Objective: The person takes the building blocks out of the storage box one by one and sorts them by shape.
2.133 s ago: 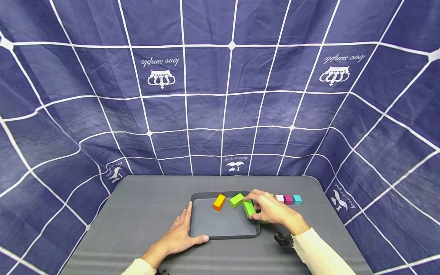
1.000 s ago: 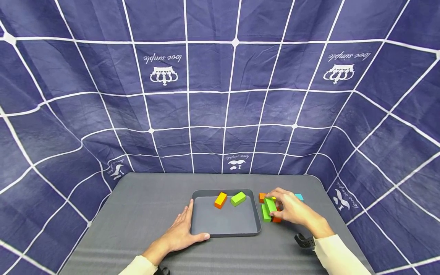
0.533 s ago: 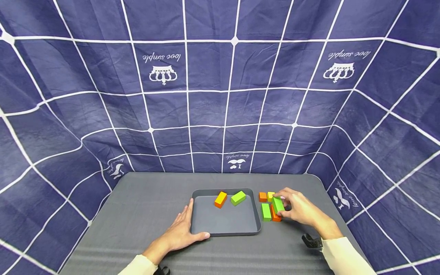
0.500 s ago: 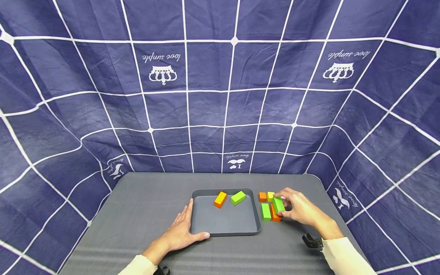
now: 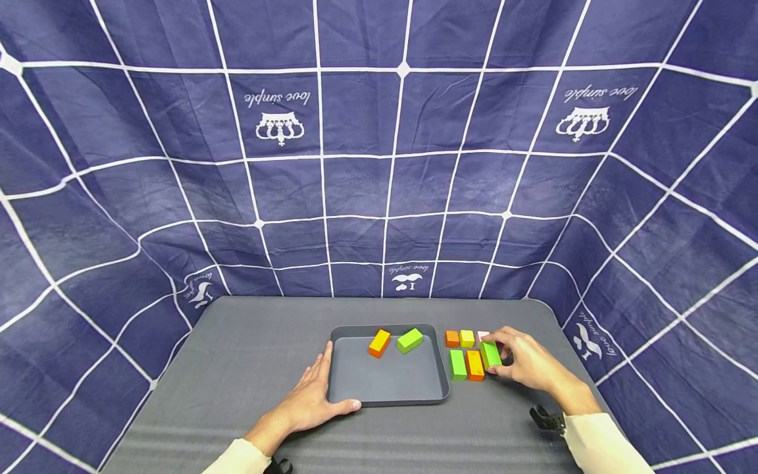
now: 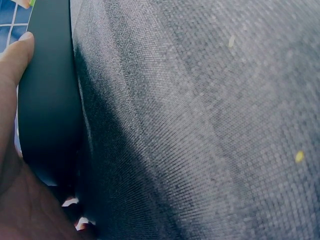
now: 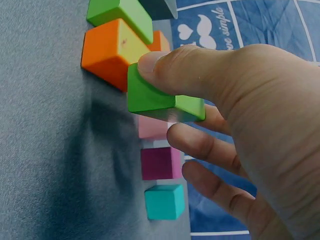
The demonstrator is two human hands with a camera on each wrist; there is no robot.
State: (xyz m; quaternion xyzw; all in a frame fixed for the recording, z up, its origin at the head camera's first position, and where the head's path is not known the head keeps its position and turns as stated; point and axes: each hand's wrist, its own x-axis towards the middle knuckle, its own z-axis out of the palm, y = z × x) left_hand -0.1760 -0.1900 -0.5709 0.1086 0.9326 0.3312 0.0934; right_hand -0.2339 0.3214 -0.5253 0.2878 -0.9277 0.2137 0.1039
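Observation:
My right hand (image 5: pixel 527 362) pinches a green rectangular block (image 5: pixel 491 355) between thumb and fingers, right of the tray. In the right wrist view the thumb presses its top end, and a shadow falls on the cloth below. Directly left of it lie an orange block (image 5: pixel 475 365) and another green block (image 5: pixel 458 365). My left hand (image 5: pixel 308 401) rests at the left front corner of the grey tray (image 5: pixel 387 378), fingers straight along the side and thumb along the front rim. Inside the tray, toward the back, are a yellow-topped orange block (image 5: pixel 379 343) and a light green block (image 5: pixel 410 340).
A row of small cubes stands behind the blocks: orange (image 5: pixel 452 339), yellow (image 5: pixel 467 338), pale pink (image 5: pixel 483 336), then a magenta cube (image 7: pixel 160 163) and a turquoise cube (image 7: pixel 164 202). Grey cloth (image 5: pixel 260 355) covers the table. A blue curtain (image 5: pixel 355 191) encloses the back and sides.
My right hand has carried the green block rightward from above the tray's right edge, past the other green block and the orange block. The left hand has stayed at the tray.

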